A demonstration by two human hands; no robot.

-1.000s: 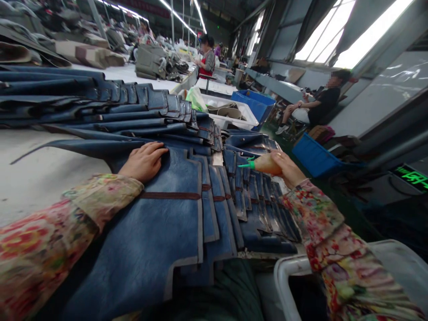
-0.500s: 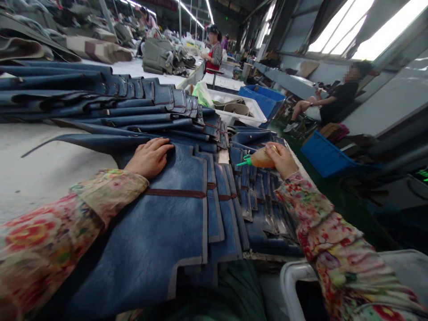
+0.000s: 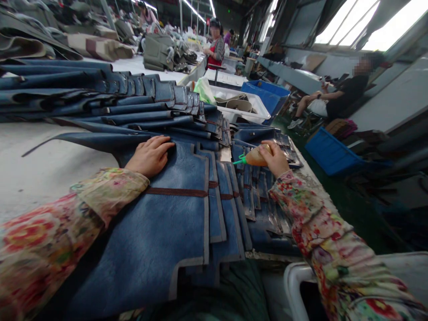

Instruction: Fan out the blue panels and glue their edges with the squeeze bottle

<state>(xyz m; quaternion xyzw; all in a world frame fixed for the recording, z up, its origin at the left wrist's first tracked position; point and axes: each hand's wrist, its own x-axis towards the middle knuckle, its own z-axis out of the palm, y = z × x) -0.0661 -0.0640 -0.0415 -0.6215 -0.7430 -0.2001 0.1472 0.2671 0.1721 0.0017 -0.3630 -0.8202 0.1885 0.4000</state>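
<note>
My left hand [image 3: 149,156] lies flat with its fingers stretched out on the top blue leather-like panel [image 3: 160,227]. That panel has grey edges, a notched corner and a dark brown strip [image 3: 177,192] across it. Several more panels fan out beneath it to the right. My right hand [image 3: 277,159] is wrapped round a squeeze bottle [image 3: 257,156] of amber liquid, tipped on its side. Its green nozzle [image 3: 239,161] points left, close to the right edges of the fanned panels. Whether the nozzle tip touches a panel I cannot tell.
Folded blue panels [image 3: 133,107] lie in rows behind my hands. Farther back are a white bin [image 3: 257,111], a blue crate [image 3: 270,96] and a standing person [image 3: 216,49]. At the right, another person [image 3: 347,93] sits near a blue bin [image 3: 331,151]. A white container [image 3: 294,276] stands at front right.
My right hand has moved a little left with the bottle, bringing the nozzle nearer the panel edges. My left hand stays in place. The view has shifted slightly.
</note>
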